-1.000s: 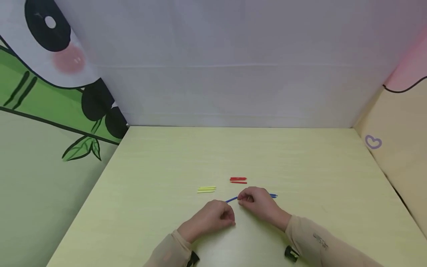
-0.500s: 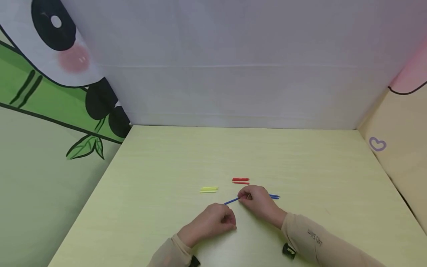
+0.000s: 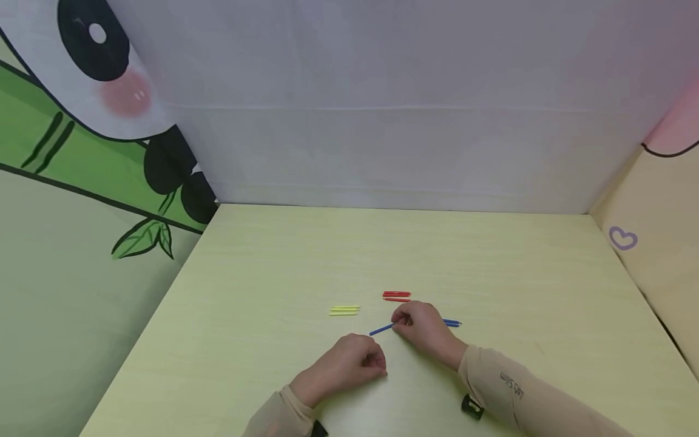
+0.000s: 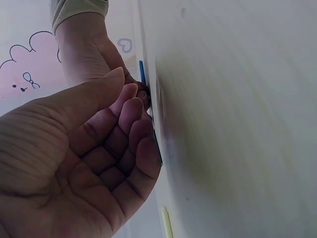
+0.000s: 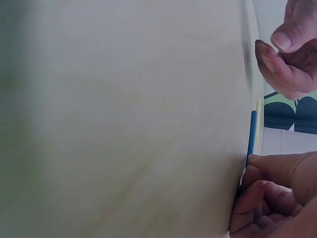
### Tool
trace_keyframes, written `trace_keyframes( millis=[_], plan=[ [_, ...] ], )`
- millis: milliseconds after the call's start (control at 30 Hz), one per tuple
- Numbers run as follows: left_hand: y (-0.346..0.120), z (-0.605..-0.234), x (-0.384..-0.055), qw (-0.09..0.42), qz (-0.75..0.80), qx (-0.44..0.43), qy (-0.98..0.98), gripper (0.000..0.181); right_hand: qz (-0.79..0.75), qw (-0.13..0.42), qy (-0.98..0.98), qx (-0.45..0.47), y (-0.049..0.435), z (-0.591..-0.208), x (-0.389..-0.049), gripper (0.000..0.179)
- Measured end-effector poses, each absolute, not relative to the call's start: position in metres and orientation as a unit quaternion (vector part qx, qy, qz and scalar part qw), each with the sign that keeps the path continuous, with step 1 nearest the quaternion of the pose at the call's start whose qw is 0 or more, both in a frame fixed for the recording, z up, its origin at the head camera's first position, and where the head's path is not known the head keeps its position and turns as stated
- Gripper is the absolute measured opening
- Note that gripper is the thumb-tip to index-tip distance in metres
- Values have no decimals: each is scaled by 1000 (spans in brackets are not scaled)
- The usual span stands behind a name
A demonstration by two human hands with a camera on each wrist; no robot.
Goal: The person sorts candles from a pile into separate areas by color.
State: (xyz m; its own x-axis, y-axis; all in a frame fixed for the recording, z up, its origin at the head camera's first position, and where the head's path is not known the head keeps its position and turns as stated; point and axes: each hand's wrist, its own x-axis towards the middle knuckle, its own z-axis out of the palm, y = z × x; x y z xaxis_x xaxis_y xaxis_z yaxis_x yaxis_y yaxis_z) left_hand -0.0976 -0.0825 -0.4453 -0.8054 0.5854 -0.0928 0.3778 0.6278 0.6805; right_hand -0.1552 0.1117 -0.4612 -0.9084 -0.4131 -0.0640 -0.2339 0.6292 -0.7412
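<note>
My right hand (image 3: 426,331) pinches a thin blue stick (image 3: 381,329) between thumb and fingers, low at the tabletop. In the right wrist view the free end of that blue stick (image 5: 252,130) juts out past the thumb. Loosely curled and holding nothing, my left hand (image 3: 346,367) rests by the table just nearer to me than the stick's free end. In the left wrist view the left hand's palm (image 4: 84,178) shows, thumb apart from the fingers. Other blue sticks (image 3: 452,323) lie partly hidden behind the right hand.
On the pale tabletop (image 3: 273,261), yellow sticks (image 3: 344,311) lie side by side, left of the right hand. Red sticks (image 3: 396,294) lie just beyond that hand. A white backdrop (image 3: 382,152) rises at the far edge, with printed panels on both sides.
The left hand has drawn slightly back from the blue stick, baring its free end. The right hand keeps its pinch. The head view has shifted a little.
</note>
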Motion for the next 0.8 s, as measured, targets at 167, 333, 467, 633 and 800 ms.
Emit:
trace_keyframes(
  millis=[167,333,467,633,800],
  plan=[
    [-83,-447,-98,146,338,273,889,9,-387,113,896,-183,112,-463,-156,10],
    [-82,-448,-98,139,343,274,888,8,-387,107,896,-189,112,-463,-156,10],
    [-82,-448,-98,142,344,272,887,8,-386,110,897,-185,112,-462,-156,10],
    [-81,-447,-98,144,343,270,888,8,-385,111,898,-185,113,-463,-156,11],
    [-80,-449,-99,142,343,272,887,8,-387,107,896,-189,114,-464,-156,11]
  ],
)
